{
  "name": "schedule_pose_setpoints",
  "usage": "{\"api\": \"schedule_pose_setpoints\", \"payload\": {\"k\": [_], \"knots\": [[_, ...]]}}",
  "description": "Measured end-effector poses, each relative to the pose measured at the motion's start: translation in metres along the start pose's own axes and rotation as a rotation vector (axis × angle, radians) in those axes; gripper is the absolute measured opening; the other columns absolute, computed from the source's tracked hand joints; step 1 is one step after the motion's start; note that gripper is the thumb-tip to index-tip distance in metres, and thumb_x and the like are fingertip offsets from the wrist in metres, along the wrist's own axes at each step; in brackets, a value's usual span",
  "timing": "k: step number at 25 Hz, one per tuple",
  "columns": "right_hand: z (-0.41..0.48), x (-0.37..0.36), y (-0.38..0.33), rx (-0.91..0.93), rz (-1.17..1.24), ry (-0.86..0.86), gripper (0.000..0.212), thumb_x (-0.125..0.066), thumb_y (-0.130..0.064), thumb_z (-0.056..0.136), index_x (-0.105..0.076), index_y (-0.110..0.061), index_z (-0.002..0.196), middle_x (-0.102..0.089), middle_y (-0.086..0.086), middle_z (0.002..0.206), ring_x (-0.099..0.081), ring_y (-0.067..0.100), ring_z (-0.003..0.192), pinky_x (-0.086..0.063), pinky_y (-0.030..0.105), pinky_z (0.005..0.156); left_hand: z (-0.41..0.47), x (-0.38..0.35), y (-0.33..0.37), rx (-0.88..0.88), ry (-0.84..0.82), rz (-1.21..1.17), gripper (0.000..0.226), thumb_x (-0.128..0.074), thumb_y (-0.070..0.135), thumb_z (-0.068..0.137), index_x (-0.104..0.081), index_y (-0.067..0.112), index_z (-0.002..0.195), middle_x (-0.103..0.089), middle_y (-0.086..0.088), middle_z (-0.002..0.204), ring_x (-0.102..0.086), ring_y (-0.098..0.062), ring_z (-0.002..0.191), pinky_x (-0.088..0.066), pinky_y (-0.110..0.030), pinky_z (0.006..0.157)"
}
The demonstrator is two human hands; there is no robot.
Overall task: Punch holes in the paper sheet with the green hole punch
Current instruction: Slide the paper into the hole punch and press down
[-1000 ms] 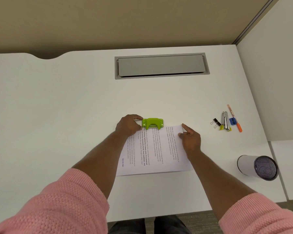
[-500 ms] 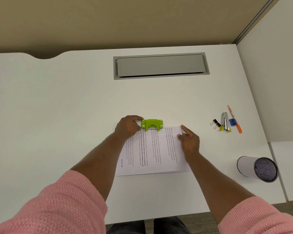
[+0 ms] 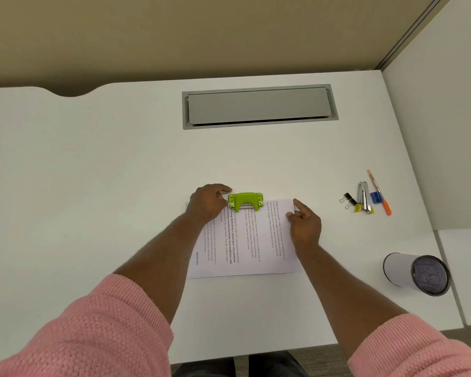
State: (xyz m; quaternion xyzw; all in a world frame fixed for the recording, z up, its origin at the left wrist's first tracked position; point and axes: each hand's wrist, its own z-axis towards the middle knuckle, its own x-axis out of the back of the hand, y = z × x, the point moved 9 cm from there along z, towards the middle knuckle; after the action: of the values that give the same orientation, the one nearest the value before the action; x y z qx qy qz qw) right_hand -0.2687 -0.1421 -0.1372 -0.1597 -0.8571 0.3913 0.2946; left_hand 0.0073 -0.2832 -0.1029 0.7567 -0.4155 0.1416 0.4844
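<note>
A printed paper sheet lies flat on the white desk in front of me. The green hole punch sits at the sheet's far edge, with that edge tucked into its slot. My left hand rests on the sheet's far left part, fingers curled against the punch's left end. My right hand lies on the sheet's far right corner, index finger extended along the edge; whether it pinches the paper I cannot tell.
To the right lie binder clips, a stapler, a blue sharpener and an orange pen. A mesh pen cup lies on its side near the right. A grey cable hatch is set in the desk further back.
The paper and punch have shifted slightly left. My right hand slid a little toward me along the sheet's right edge. My left hand stays beside the punch.
</note>
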Motion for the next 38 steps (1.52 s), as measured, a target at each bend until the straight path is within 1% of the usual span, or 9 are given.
{"api": "schedule_pose_setpoints", "payload": {"k": [6,10,14,18,21,24,27,32,38], "knots": [[0.002,0.008,-0.003,0.017,-0.026,0.044,0.043,-0.068,-0.005,0.089,-0.067,-0.018,0.13,-0.071,0.006,0.124,-0.066,0.021,0.116,-0.047,0.038,0.11,-0.006,0.028,-0.025,0.049,0.17,0.035,0.028,-0.072,0.031,0.082,-0.069,0.031,0.11,-0.066,0.01,0.099,-0.063,-0.012,0.098,-0.046,-0.041,0.099],[0.001,0.009,-0.012,0.036,-0.074,0.04,0.042,-0.066,-0.008,0.091,-0.066,-0.02,0.131,-0.07,0.003,0.125,-0.065,0.018,0.116,-0.046,0.033,0.109,-0.033,0.044,-0.056,0.178,0.369,0.001,0.031,-0.068,0.038,0.085,-0.066,0.024,0.112,-0.065,0.0,0.11,-0.063,-0.02,0.105,-0.05,-0.038,0.093],[-0.003,0.008,-0.022,0.083,-0.156,0.037,0.042,-0.066,-0.01,0.092,-0.063,-0.018,0.133,-0.068,0.002,0.126,-0.063,0.018,0.117,-0.045,0.026,0.102,-0.062,0.032,-0.078,0.279,0.435,-0.094,0.031,-0.068,0.034,0.085,-0.063,0.021,0.113,-0.065,-0.001,0.108,-0.063,-0.023,0.102,-0.045,-0.032,0.086],[-0.024,-0.004,-0.052,0.421,-0.354,0.033,0.044,-0.061,-0.013,0.094,-0.057,-0.012,0.138,-0.058,0.007,0.135,-0.052,0.022,0.128,-0.041,0.031,0.108,-0.066,0.025,-0.058,0.097,0.45,0.016,0.042,-0.061,0.028,0.091,-0.057,0.017,0.131,-0.057,-0.003,0.134,-0.051,-0.025,0.127,-0.044,-0.04,0.104],[-0.043,-0.038,-0.074,0.664,-0.488,-0.112,0.049,-0.059,-0.014,0.094,-0.052,-0.01,0.143,-0.052,0.008,0.147,-0.043,0.023,0.139,-0.033,0.036,0.118,-0.066,0.006,-0.033,-0.139,0.376,0.274,0.058,-0.053,0.03,0.097,-0.039,0.01,0.149,-0.031,-0.009,0.16,-0.026,-0.026,0.149,-0.025,-0.043,0.121],[-0.059,-0.077,-0.082,0.797,-0.672,-0.303,0.056,-0.053,-0.021,0.096,-0.043,-0.015,0.15,-0.038,0.004,0.159,-0.032,0.021,0.148,-0.025,0.04,0.123,-0.077,-0.024,-0.03,-0.274,0.253,0.451,0.075,-0.041,0.05,0.098,-0.018,0.009,0.156,-0.008,-0.009,0.166,-0.005,-0.022,0.154,-0.01,-0.042,0.124],[-0.071,-0.104,-0.08,0.93,-0.864,-0.415,0.06,-0.044,-0.026,0.099,-0.029,-0.017,0.157,-0.023,0.001,0.166,-0.017,0.019,0.154,-0.014,0.045,0.126,-0.086,-0.045,-0.04,-0.321,0.182,0.546,0.088,-0.036,0.065,0.095,-0.01,0.008,0.157,-0.002,-0.008,0.167,0.002,-0.021,0.154,-0.007,-0.043,0.125],[-0.068,-0.13,-0.091,0.998,-0.972,-0.459,0.059,-0.033,-0.031,0.104,-0.02,-0.014,0.159,-0.012,0.002,0.169,-0.006,0.018,0.156,-0.009,0.049,0.126,-0.088,-0.053,-0.045,-0.355,0.161,0.562,0.088,-0.033,0.065,0.096,-0.01,0.006,0.157,-0.004,-0.01,0.166,-0.001,-0.023,0.154,-0.015,-0.048,0.123],[-0.042,-0.166,-0.121,0.926,-0.977,-0.395,0.059,-0.023,-0.039,0.107,-0.012,-0.015,0.16,-0.007,0.002,0.169,-0.001,0.018,0.156,-0.002,0.047,0.127,-0.084,-0.054,-0.051,-0.381,0.184,0.555,0.087,-0.034,0.065,0.097,-0.007,0.007,0.157,-0.002,-0.009,0.167,0.001,-0.022,0.154,-0.013,-0.047,0.124]]}}
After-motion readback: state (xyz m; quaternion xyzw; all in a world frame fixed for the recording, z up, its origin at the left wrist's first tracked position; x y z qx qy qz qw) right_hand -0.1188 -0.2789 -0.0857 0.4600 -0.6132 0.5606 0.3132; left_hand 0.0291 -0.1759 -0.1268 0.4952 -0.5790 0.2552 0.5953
